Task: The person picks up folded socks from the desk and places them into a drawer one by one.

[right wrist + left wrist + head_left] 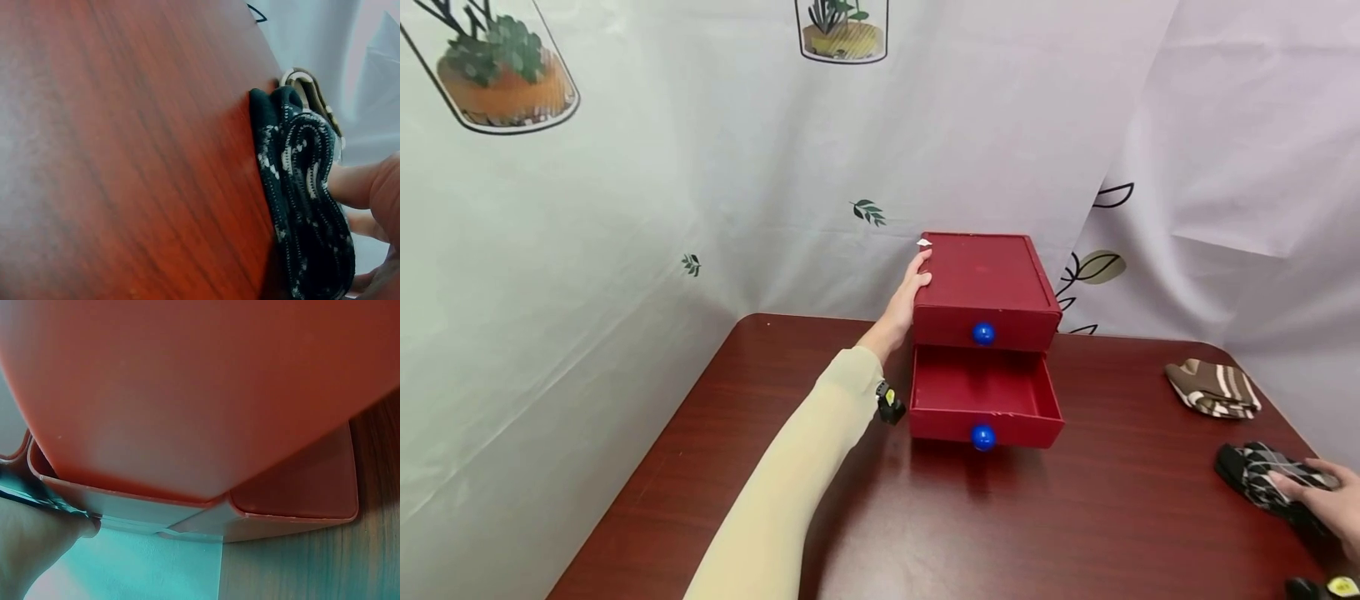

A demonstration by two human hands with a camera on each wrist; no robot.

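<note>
My left hand (901, 308) rests against the left side of a small red drawer box (981, 267), its fingers at the top edge. The upper drawer is closed. Below it, the lower drawer (981, 392) with a blue knob stands pulled out, and nothing shows inside. In the left wrist view, part of the hand (40, 540) touches the box. At the right edge my right hand (1330, 500) grips a folded pair of black-and-white patterned socks (1262, 479) between thumb and fingers. The right wrist view shows the folded socks (306, 206) at close range, fingers alongside.
A folded pair of brown socks (1213, 387) with pale stripes lies at the table's right side, beyond the black pair. The dark wooden table (1135, 483) meets a white printed cloth backdrop (760, 167) behind and at both sides.
</note>
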